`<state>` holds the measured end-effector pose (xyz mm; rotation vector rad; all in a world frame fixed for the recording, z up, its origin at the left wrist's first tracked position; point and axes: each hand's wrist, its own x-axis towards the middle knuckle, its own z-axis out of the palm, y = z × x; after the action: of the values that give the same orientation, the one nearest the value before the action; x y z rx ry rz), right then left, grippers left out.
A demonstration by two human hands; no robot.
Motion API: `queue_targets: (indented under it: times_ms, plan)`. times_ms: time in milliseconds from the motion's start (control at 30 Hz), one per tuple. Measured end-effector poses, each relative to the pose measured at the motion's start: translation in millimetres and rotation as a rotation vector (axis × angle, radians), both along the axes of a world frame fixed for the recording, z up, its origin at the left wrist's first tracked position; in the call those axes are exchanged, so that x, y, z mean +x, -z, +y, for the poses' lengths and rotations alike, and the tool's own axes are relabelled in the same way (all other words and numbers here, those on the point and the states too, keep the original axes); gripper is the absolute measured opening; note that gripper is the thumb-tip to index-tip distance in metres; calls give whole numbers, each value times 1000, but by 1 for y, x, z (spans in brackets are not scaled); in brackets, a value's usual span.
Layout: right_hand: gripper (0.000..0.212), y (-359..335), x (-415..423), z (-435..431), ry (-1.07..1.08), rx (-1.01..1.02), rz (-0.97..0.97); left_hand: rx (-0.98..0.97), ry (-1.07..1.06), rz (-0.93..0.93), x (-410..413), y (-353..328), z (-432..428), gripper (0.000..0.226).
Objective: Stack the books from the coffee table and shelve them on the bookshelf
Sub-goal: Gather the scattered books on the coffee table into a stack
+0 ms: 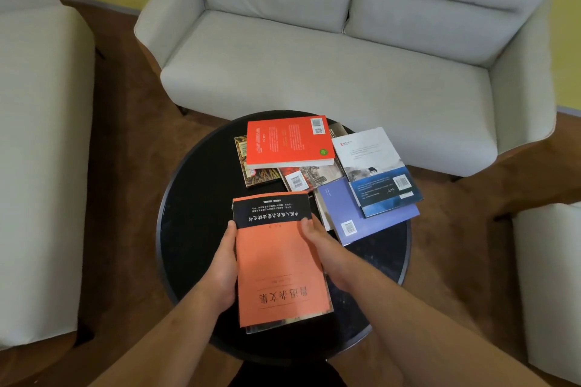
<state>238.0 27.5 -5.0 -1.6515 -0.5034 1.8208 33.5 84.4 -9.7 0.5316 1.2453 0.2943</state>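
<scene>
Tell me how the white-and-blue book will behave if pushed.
The white-and-blue book looks like a thin paperback, so probably light and somewhat bendy. It lies on the purple book and overhangs the table rim, so a push rightward could well slide it off.

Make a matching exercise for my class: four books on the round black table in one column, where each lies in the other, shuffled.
Books
1. orange book
2. red book
3. purple book
4. blue-and-white book

Places
A. partly under another book, right side
B. held by left grip and right grip
C. far side, atop other books
D. lying on another book, right side

Pairs: 1-B, 2-C, 3-A, 4-D
</scene>
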Motion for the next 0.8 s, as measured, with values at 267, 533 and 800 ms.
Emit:
queue_targets:
  times_ms: [267,533,800]
  plan:
    - [24,-5,92,21,89,133,-743,294,-176,271,31,-18,99,60]
    - [58,35,195,50,-101,-271,-1289,496,487,775,91,29,194,73]
    - [57,38,213,53,-26,-284,-1061,496,474,964,109,35,203,84]
